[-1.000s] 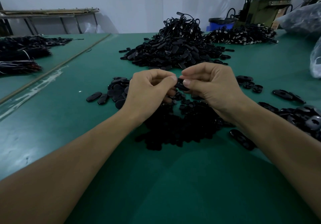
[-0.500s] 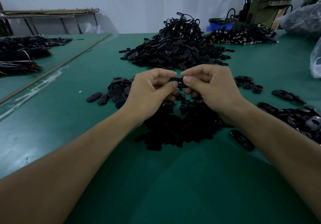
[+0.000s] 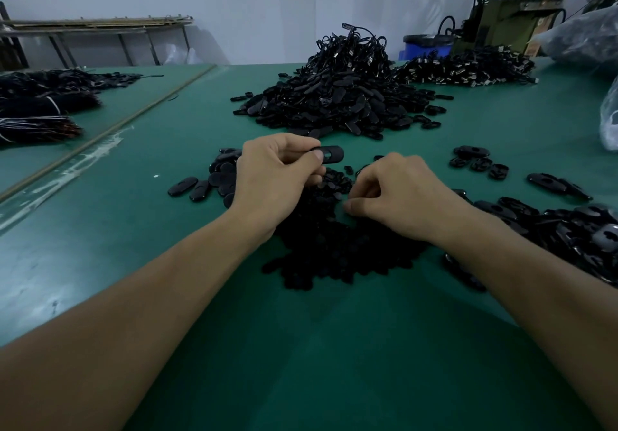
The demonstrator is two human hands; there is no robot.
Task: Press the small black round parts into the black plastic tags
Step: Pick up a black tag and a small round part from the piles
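Green table (image 3: 334, 363), left hand (image 3: 274, 176) pinching tag (image 3: 332, 155) — raised

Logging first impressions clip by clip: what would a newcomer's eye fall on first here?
The two hands at centre: the left hand pinches an oval black plastic tag, while the right hand sits, fingers curled, on the pile of small round parts. Behind them a heap of corded black tags rises from the green table.
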